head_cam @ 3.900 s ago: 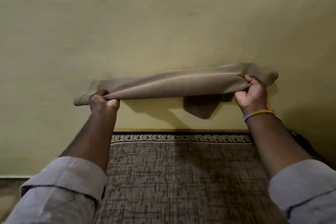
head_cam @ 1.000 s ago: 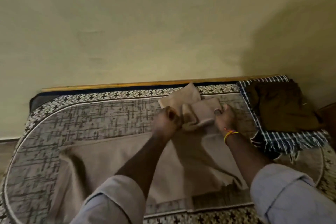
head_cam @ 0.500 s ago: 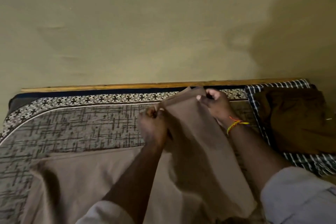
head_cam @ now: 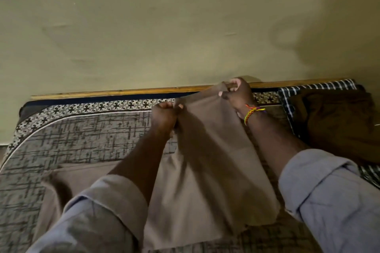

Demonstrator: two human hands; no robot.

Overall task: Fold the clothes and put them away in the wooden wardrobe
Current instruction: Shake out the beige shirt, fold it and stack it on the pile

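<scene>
A beige-brown cloth [head_cam: 207, 170] is lifted by its far edge above the patterned mattress [head_cam: 78, 137]. My left hand [head_cam: 164, 115] is closed on the left corner of that edge. Further right and slightly higher, my right hand [head_cam: 236, 94], with a coloured thread band at the wrist, pinches the other corner. The cloth hangs down towards me between my forearms, and its lower left part lies spread flat on the mattress. The wardrobe is not in view.
A dark brown garment [head_cam: 337, 121] lies on a blue-and-white checked cloth [head_cam: 287, 96] at the mattress's right end. A wooden bed edge [head_cam: 115, 92] runs along the pale green wall [head_cam: 164, 26] behind.
Both hands have raised the cloth's far edge higher and toward the wall, drawing it taut. A second ago they held a small folded bunch low on the mattress.
</scene>
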